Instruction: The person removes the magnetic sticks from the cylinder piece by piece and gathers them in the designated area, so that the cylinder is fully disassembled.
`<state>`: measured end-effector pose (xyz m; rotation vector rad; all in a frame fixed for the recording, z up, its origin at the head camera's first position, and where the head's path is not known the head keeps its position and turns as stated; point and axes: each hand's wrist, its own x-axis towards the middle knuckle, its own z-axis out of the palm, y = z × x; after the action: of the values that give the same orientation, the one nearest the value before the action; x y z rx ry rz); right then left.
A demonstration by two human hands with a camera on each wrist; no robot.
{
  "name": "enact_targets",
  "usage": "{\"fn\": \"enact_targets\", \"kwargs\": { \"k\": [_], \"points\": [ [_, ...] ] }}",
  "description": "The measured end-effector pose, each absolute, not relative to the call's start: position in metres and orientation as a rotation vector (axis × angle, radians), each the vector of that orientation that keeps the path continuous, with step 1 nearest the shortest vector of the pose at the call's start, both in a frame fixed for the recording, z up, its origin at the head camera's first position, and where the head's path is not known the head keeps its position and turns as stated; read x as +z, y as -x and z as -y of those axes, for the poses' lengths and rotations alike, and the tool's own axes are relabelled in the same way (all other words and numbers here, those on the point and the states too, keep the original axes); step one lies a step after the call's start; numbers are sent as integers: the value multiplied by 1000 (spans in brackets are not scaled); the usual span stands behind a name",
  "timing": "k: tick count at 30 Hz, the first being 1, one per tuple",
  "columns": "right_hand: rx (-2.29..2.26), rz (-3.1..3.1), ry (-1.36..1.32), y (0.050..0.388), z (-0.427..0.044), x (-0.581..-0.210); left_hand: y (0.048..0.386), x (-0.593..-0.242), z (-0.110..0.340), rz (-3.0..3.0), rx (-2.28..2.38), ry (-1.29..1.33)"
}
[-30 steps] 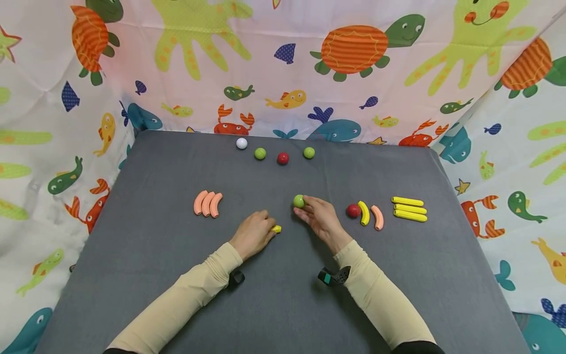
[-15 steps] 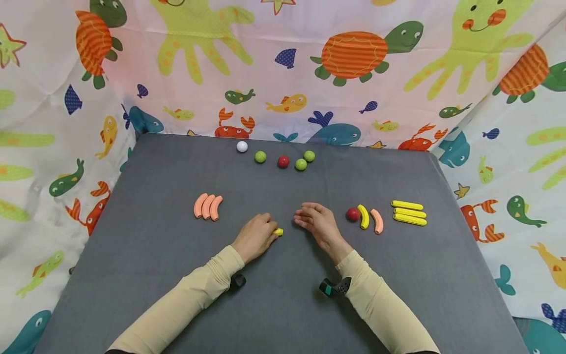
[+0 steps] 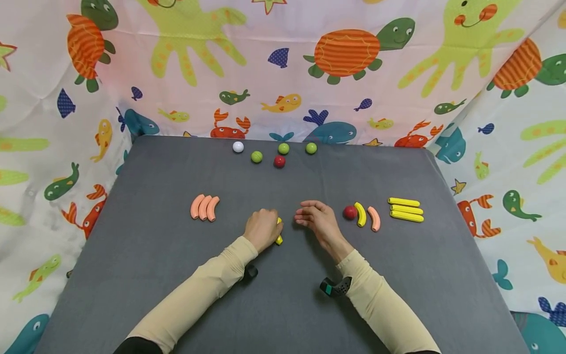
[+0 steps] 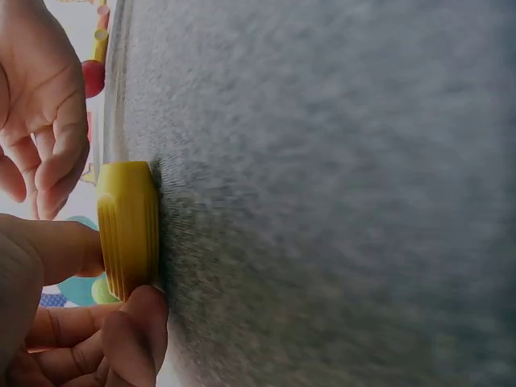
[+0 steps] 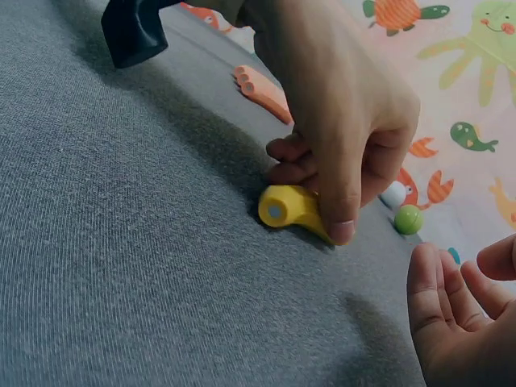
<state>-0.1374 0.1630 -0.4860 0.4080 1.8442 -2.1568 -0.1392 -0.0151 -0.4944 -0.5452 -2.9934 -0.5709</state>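
My left hand (image 3: 264, 229) pinches a short curved yellow toy rod (image 4: 129, 230) between thumb and fingers, low against the grey tabletop. In the right wrist view one end of the rod, with a round grey disc, faces the camera. To its right, my right hand (image 3: 320, 221) hovers with relaxed, loosely bent fingers and nothing in them. Just beyond the right hand lie a red ball (image 3: 350, 212), another curved yellow rod (image 3: 360, 215) and a curved pink rod (image 3: 374, 219).
Several curved pink rods (image 3: 205, 207) lie side by side at the left. Straight yellow rods (image 3: 406, 210) are lined up at the right. Along the back are a white ball (image 3: 238, 147), green balls (image 3: 256, 157) and a red ball (image 3: 279, 162), before a patterned cloth (image 3: 194, 108).
The right hand has let go of a green ball, which rolled to the back among the others. My left hand has turned the curved yellow rod, so its near end now points toward me.
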Motion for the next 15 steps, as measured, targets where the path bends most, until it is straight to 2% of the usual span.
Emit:
{"fn": "enact_targets", "kwargs": {
  "k": [15],
  "points": [
    [-2144,-1840,-389,135,-163,-491,151,-497,15,3014,-595,487]
  ]
}}
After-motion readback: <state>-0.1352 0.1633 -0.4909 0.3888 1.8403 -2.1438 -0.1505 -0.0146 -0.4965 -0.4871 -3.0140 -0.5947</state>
